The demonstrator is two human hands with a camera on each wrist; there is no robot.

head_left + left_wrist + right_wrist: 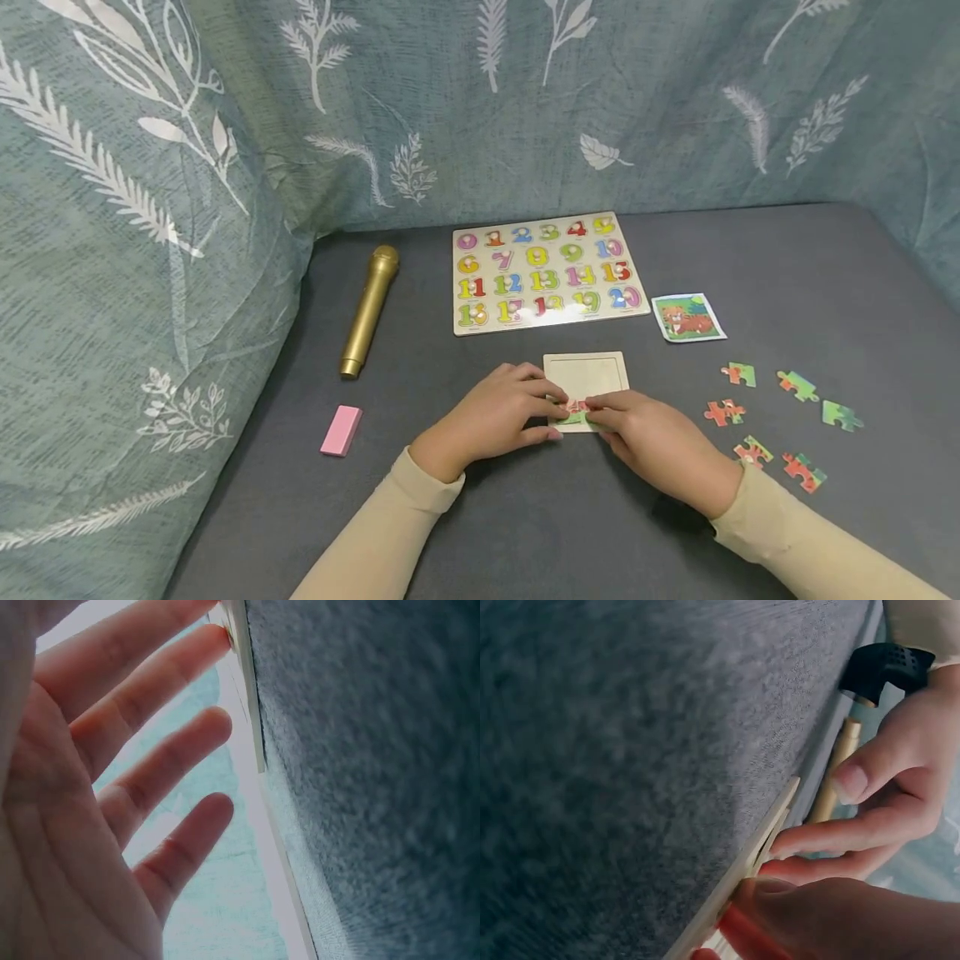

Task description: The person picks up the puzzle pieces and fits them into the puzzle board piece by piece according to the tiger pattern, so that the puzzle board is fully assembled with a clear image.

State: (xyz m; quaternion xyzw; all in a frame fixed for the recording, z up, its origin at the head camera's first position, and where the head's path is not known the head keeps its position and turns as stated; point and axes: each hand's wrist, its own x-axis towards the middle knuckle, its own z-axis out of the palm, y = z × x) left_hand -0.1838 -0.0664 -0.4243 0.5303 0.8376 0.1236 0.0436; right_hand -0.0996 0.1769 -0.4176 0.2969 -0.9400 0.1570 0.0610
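A small wooden puzzle tray (587, 371) lies on the dark table between the two hands. Along its near side sit red and green jigsaw pieces (576, 412), partly covered by fingers. The left hand (504, 414) reaches in from the left with extended, spread fingers, and its fingertips (217, 636) meet the tray's edge. From the right, the right hand (660, 442) touches the jigsaw pieces with its outstretched fingers. In the right wrist view its thumb (772, 886) lies right at the tray's rim.
Several loose jigsaw pieces (797, 385) lie to the right, below a bear picture card (688, 318). A number board (551, 273) is behind the tray. To the left are a gold microphone (369, 312) and a pink block (341, 431). A patterned curtain (480, 117) borders the table.
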